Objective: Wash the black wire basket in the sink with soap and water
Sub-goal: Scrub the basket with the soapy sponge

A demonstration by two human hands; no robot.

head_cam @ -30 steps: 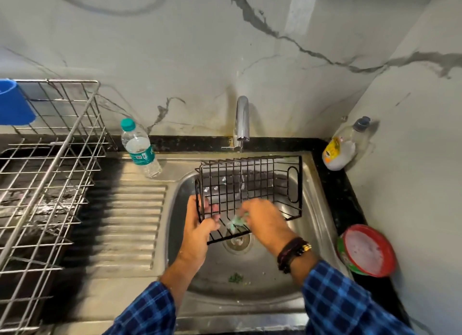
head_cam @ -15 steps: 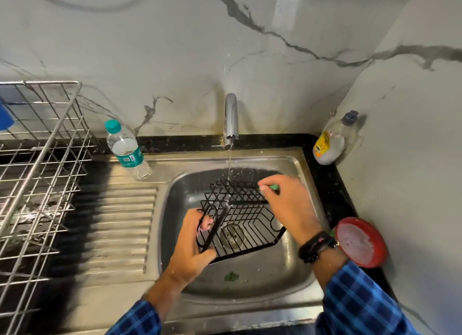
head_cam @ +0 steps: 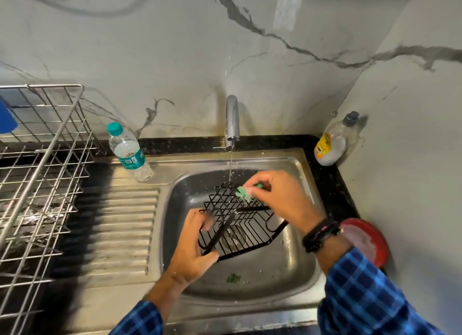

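Now we have the black wire basket [head_cam: 240, 224] tilted above the basin of the sink [head_cam: 295, 267], one corner raised toward the tap [head_cam: 232, 117] and its lower edge over the drain. A thin stream of water [head_cam: 230, 167] runs from the tap onto the far corner of the basket. Our left hand [head_cam: 192, 247] grips the near-left end of the basket, its fingers [head_cam: 207, 222] curled through the wires and the thumb pressed against the bottom rim. Our right hand [head_cam: 280, 197] is at the far side of the basket, its fingers [head_cam: 255, 182] pinching a small green scrub pad [head_cam: 243, 193] that touches the upper wires just beside the water stream. A dark wristband [head_cam: 320, 234] sits on the right wrist, and both blue checked sleeves [head_cam: 370, 297] show at the near side of the sink. A few green flecks [head_cam: 233, 277] lie on the basin floor nearer to us than the basket.

Left of the sink, on the ribbed drainboard's far edge, a clear water bottle [head_cam: 128, 152] with a teal cap stands. Further left of the sink is a steel wire dish rack [head_cam: 40, 174]. At the sink's far right corner, on the dark tabletop [head_cam: 332, 179], a dish soap bottle [head_cam: 335, 144] leans against the wall. Right of the sink, partly behind our right wrist, lies a red-rimmed round container [head_cam: 367, 239].
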